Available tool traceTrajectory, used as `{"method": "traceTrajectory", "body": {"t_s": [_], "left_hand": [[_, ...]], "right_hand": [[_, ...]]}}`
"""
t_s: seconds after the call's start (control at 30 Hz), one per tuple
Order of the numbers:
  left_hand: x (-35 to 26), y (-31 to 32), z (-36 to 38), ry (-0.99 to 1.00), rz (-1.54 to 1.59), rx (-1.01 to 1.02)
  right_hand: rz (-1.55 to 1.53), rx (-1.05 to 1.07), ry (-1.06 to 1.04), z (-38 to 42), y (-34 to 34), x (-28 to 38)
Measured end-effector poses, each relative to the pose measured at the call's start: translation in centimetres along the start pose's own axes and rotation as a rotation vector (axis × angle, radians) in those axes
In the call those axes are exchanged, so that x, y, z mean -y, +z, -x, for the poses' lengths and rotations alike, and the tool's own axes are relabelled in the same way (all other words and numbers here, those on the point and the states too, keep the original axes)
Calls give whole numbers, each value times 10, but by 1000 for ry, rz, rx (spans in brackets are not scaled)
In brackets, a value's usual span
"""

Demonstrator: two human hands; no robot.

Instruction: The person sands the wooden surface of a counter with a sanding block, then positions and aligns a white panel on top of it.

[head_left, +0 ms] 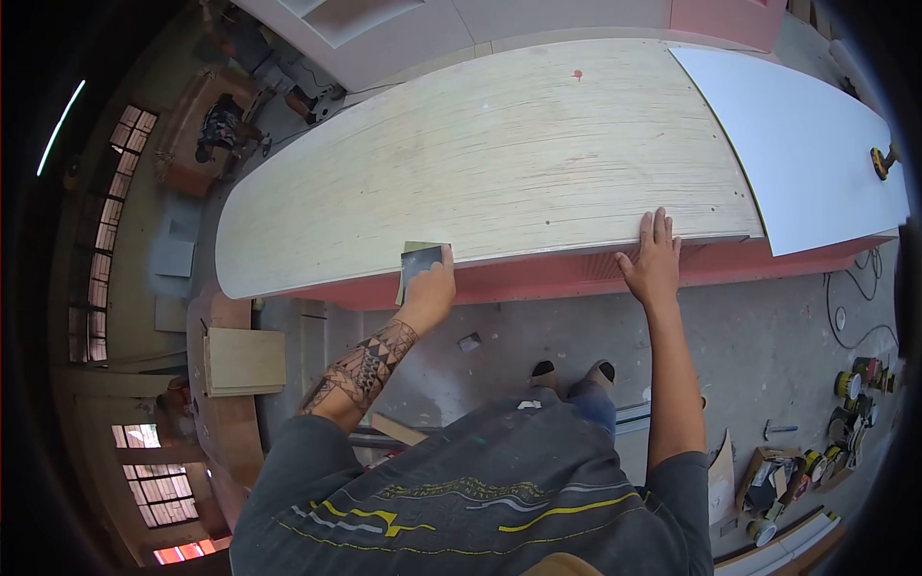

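A long pale plywood top (461, 154) with a rounded left end lies in front of me, over a pink body (490, 286). My left hand (431, 288) is closed around a piece of sandpaper (420, 256), dark grey with an olive edge, held at the near edge of the plywood. Farther right along that edge, my right hand (658, 259) rests with its fingers stretched flat on the wood and its thumb spread at the rim. It holds nothing.
A white sheet (797, 144) covers the right end, with a yellow-black drill (881, 163) on it. Cans (848, 385), a hammer (781, 429) and a box of tools (771, 480) sit on the floor at right. Two people (226, 125) are at upper left. Boards (245, 362) stand at left.
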State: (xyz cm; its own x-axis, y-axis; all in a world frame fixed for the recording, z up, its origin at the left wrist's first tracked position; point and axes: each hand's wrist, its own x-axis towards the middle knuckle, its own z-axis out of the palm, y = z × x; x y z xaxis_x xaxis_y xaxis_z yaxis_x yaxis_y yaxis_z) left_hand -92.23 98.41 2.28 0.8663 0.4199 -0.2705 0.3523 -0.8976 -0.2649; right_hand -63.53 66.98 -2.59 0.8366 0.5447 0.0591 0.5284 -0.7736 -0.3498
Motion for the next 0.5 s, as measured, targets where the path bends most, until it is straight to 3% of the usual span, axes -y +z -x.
{"method": "traceTrajectory", "body": {"t_s": [0.1, 0.2, 0.33, 0.5], "left_hand": [[13, 10, -12, -22, -27, -112], [29, 2, -34, -77, 39, -55], [-5, 11, 1, -12, 29, -17], [30, 6, -26, -86, 17, -72]], "right_hand": [[27, -10, -3, 0, 2, 1], [22, -10, 7, 2, 3, 2], [12, 5, 3, 2, -1, 3], [30, -18, 2, 2, 2, 8]]}}
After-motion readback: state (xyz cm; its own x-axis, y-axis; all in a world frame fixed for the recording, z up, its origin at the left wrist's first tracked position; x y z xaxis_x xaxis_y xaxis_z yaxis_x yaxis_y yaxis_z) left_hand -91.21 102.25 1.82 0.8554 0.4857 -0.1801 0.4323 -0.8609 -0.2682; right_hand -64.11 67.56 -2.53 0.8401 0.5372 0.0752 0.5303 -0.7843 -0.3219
